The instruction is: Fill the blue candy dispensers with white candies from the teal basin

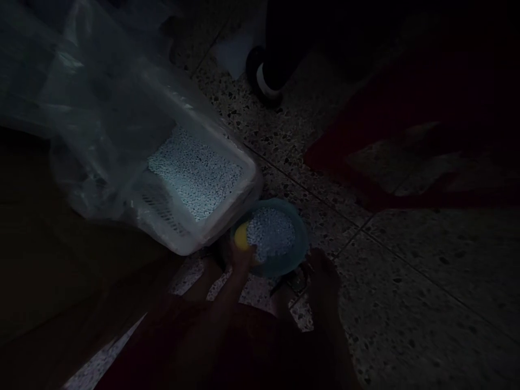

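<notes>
The scene is very dark. A blue bowl (298, 246) on the terrazzo floor holds white granules. My left hand (240, 259) is at the bowl's left rim, its fingers closed round a small yellow object (241, 236). My right hand (322, 271) rests by the bowl's lower right edge, and its fingers are too dim to read. Just left of the bowl stands a white plastic basket (227, 214) that also holds white granules. A clear plastic bag (101, 119) drapes over its left part.
Another person's dark shoe and leg (266, 81) stand on the floor at the top centre. A dark red object (365, 135) lies at the right. Speckled floor tiles (426, 281) spread across the lower right.
</notes>
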The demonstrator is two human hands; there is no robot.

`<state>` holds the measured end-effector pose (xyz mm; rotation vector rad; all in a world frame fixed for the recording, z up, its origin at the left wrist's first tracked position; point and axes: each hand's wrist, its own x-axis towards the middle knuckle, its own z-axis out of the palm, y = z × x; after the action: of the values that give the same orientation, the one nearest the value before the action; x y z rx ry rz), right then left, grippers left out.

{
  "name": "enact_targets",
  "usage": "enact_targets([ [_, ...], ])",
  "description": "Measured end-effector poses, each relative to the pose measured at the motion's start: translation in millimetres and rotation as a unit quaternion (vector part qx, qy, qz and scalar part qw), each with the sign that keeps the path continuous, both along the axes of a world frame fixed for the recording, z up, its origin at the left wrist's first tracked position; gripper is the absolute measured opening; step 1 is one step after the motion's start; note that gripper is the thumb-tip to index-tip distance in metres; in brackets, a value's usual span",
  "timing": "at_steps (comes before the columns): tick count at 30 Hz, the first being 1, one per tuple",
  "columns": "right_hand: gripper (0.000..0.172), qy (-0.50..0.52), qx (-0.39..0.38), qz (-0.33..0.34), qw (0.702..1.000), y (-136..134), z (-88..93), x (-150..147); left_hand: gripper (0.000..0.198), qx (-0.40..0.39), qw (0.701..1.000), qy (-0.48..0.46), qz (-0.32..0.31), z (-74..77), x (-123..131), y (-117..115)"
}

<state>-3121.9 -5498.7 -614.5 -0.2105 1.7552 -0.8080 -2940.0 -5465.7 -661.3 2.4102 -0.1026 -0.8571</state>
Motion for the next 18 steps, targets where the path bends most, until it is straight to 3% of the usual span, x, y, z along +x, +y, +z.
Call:
enact_targets([
  [5, 0.051, -0.023, -0.01, 0.022, 0.999, 4, -4.3, -2, 0.093, 0.065, 0.962, -0.223, -0.142, -5.2, -32, 1],
  [9, 0.05, -0.023, -0.002, 0.021, 1.0, 0, -1.6, 2, 0.082, 0.066, 0.916, -0.29, -0.268, -9.1, -46, 9],
  [12, 0.049, -0.018, 0.002, 0.016, 1.0, -2, 1.6, 6, 0.062, 0.067, 0.891, -0.27, -0.359, -15.7, -49, 17],
  [14, 0.049, -0.017, -0.005, 0.036, 0.999, -3, 3.4, 8, 0.048, 0.053, 0.89, -0.225, -0.393, -17.4, -49, 21],
  [18, 0.047, -0.021, -0.011, 0.065, 0.998, -5, 5.9, 8, 0.034, -0.037, 0.929, -0.106, -0.353, -12.0, -42, 23],
])
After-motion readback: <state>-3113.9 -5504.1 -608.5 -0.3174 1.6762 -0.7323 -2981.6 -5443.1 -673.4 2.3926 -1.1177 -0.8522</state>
